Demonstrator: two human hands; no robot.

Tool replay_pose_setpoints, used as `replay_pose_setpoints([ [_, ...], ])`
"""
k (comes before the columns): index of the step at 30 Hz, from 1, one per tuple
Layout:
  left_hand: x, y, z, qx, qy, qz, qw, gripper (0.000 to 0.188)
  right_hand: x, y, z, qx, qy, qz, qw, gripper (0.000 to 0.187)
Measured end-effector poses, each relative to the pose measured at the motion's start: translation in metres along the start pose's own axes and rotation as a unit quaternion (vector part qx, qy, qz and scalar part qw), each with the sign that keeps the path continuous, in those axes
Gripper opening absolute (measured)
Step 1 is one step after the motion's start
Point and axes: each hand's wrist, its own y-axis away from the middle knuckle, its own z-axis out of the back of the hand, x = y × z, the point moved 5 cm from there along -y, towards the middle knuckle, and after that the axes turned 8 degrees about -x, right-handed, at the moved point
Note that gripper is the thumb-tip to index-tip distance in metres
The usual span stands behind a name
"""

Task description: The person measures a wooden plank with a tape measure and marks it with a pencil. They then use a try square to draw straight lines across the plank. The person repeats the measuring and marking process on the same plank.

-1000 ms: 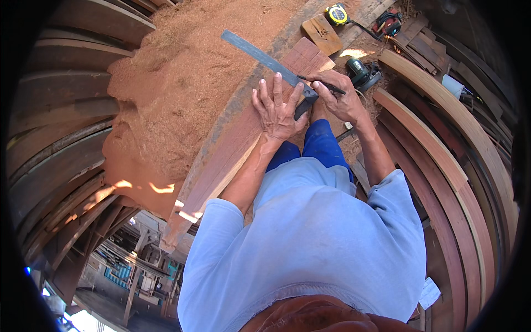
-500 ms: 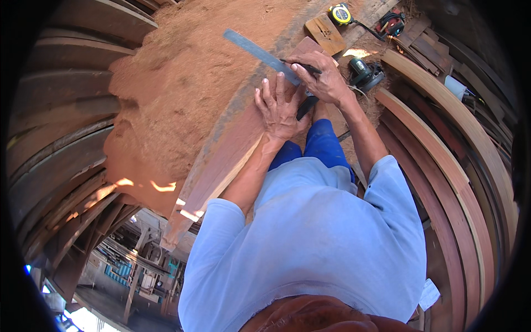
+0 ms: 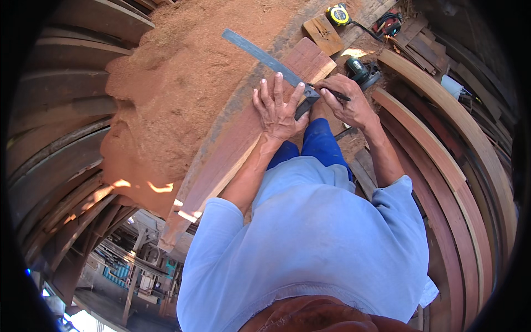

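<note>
A reddish-brown wooden board [image 3: 238,144] runs slantwise in front of me. Across it lies a try square [image 3: 255,52], its grey metal blade reaching past the far edge and its dark stock against the near edge. My left hand [image 3: 278,116] rests on the board and the square, fingers stretched and spread, partly covering the square near its corner. Between the fingers of my right hand [image 3: 354,102] is a slim dark pencil [image 3: 338,95], its tip by the blade at the board's near edge.
Sawdust [image 3: 166,94] covers the ground beyond the board. Past the board's far end are a small wood block [image 3: 323,34], a yellow-and-black tape measure [image 3: 338,15] and a green power tool [image 3: 362,72]. Long planks [image 3: 442,144] lie at right; stacked boards [image 3: 61,99] stand at left.
My right hand with the pencil has moved right and toward me along the blade, from over the board to its near edge. My left hand stays on the square, its fingers slightly shifted.
</note>
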Motion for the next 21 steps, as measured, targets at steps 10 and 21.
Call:
replay_pose_setpoints([
  [10, -0.001, -0.001, -0.001, -0.022, -0.012, -0.007, 1.000, 0.086, 0.022, -0.054, -0.021, -0.094, -0.040, 0.051, 0.993, 0.024],
  [21, -0.001, 0.000, 0.000, -0.007, -0.005, 0.002, 1.000, 0.091, 0.013, -0.019, -0.010, -0.054, -0.041, 0.028, 0.997, 0.021],
])
